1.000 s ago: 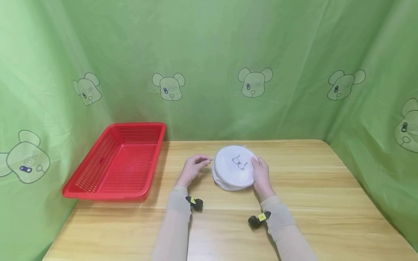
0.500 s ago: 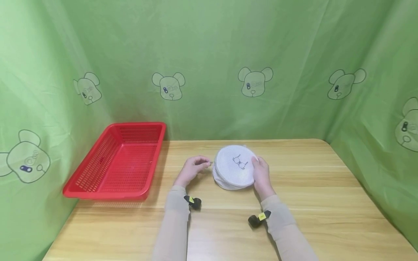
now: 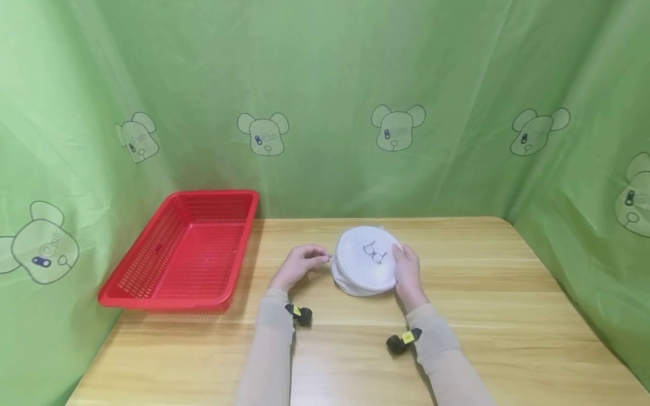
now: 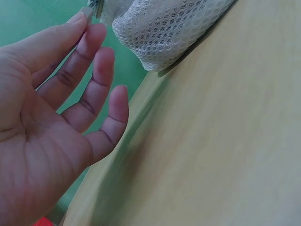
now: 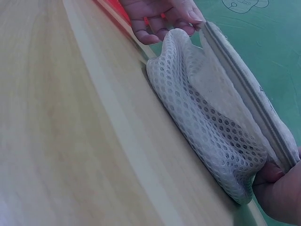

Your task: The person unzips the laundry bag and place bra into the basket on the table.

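Observation:
A round white mesh laundry bag (image 3: 367,257) with a bra drawing on its lid rests on the table, its lid side tilted up. The zipper (image 5: 249,96) runs along the lid's rim in the right wrist view. At the bag's left edge, the thumb and index finger of my left hand (image 3: 301,265) pinch the zipper pull (image 4: 97,7); the other fingers are loosely bent. My right hand (image 3: 408,273) grips the bag's right rim, with the thumb over the lid and the remaining fingers mostly hidden. Below the zipper, the mesh body (image 5: 202,122) looks slack and partly folded.
To the left, a red slotted plastic basket (image 3: 231,282) stands on the wooden table (image 3: 508,316). Green curtains (image 3: 325,67) with bear-head drawings enclose the back and both sides of the table.
My left hand, pinching the zipper pull, has slid slightly along the bag's left rim toward the near side. The right hand and the bag have barely shifted.

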Demonstrator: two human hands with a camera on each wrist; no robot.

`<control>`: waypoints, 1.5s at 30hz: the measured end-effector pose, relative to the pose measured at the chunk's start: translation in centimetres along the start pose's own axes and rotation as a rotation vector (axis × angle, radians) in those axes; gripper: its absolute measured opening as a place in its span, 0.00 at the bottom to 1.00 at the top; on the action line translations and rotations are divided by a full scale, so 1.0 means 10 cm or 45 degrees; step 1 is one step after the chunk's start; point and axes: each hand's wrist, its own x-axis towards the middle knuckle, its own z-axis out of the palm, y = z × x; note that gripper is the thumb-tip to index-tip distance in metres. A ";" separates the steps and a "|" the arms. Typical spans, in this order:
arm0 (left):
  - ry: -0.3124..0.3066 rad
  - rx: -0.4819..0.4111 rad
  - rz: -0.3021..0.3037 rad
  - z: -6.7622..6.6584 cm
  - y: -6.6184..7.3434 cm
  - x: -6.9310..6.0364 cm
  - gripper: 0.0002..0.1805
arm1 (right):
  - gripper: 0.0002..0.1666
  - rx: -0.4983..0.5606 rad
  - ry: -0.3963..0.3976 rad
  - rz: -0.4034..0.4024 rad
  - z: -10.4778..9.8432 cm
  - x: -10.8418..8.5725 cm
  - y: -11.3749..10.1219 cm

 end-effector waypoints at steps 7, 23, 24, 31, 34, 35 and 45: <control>-0.051 -0.008 -0.009 0.00 -0.01 0.00 0.15 | 0.27 0.019 0.010 -0.008 0.00 0.00 0.02; -0.047 -0.004 -0.007 0.02 -0.02 0.02 0.14 | 0.28 0.017 0.025 0.008 -0.03 0.01 0.00; -0.045 -0.007 -0.005 0.03 -0.02 0.02 0.14 | 0.28 0.015 0.025 0.010 -0.03 0.01 0.01; 0.020 -0.004 0.004 0.06 -0.02 0.04 0.13 | 0.26 0.014 0.023 0.033 -0.05 0.02 0.01; 0.069 0.004 0.009 0.07 -0.01 0.05 0.12 | 0.26 0.024 0.017 0.030 -0.05 0.02 0.00; 0.089 0.003 0.010 0.08 -0.01 0.05 0.12 | 0.26 0.029 0.013 0.032 -0.05 0.02 0.00; 0.327 -0.046 0.045 0.17 0.03 0.08 0.10 | 0.25 0.048 0.004 0.025 -0.04 0.02 -0.04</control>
